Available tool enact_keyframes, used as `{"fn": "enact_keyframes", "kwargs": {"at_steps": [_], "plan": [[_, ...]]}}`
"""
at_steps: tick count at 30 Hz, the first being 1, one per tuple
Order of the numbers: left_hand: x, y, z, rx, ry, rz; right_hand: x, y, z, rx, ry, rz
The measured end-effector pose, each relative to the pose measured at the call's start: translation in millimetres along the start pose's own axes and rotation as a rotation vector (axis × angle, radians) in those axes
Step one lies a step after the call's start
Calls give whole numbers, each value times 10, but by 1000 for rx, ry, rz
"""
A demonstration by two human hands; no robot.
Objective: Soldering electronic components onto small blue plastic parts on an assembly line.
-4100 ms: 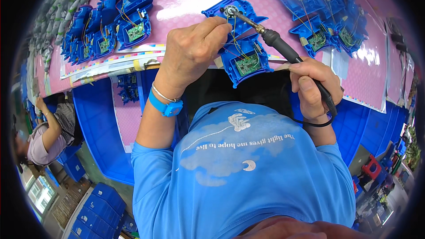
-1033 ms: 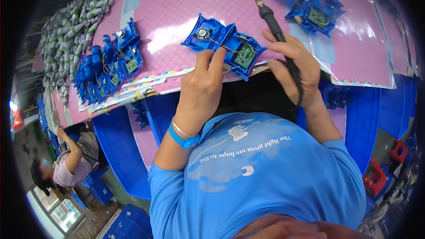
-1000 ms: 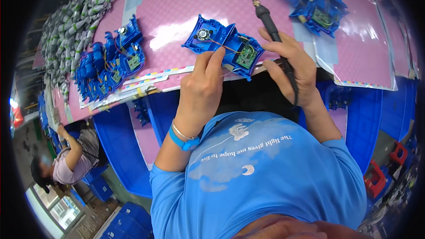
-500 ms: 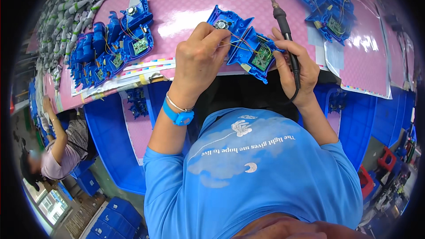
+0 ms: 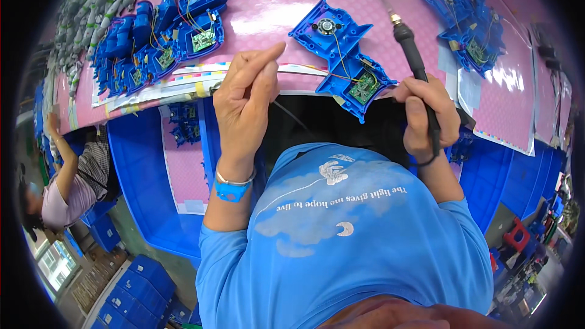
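A blue plastic toy housing (image 5: 341, 39) lies by the table's front edge, its two shell halves spread apart. A round speaker (image 5: 326, 26) sits in the upper half. The lower half holds a green circuit board (image 5: 364, 88), with thin yellow and red wires running between them. My left hand (image 5: 247, 94) hovers left of the housing, apart from it. Its index finger is stretched out, the other fingers are bent, and nothing shows in them. My right hand (image 5: 429, 116) is closed around a soldering iron (image 5: 411, 49), tip pointing up and away, close to the housing's right corner.
Several similar blue housings (image 5: 164, 30) stand in a row at left; more (image 5: 466, 27) lie at right. Grey-and-white parts (image 5: 91, 24) are heaped at far left. Blue bins (image 5: 140, 195) sit below the table edge. Another person (image 5: 70, 192) works at the lower left.
My left hand has let go of the wires and drawn back left of the housing. My right hand, with the soldering iron, has moved slightly right and nearer to me.
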State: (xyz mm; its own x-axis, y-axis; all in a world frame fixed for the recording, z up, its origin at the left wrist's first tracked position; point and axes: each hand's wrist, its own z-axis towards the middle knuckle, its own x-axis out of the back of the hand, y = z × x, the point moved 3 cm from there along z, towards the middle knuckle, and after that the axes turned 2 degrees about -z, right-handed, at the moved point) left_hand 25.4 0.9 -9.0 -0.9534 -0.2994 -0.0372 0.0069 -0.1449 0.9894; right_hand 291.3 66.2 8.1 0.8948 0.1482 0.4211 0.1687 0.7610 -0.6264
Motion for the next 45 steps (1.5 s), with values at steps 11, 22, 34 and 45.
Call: {"fn": "enact_keyframes", "kwargs": {"at_steps": [11, 22, 34, 45], "plan": [[-290, -127, 173, -295, 174, 339, 104, -141, 44, -30, -91, 187], [-323, -150, 167, -296, 164, 385, 54, -72, 59, -79, -96, 194], [-319, -135, 210, -277, 140, 349, 21, -75, 84, -85, -112, 163], [-173, -155, 200, -281, 186, 392, 47, -78, 104, -210, -28, 244]]}}
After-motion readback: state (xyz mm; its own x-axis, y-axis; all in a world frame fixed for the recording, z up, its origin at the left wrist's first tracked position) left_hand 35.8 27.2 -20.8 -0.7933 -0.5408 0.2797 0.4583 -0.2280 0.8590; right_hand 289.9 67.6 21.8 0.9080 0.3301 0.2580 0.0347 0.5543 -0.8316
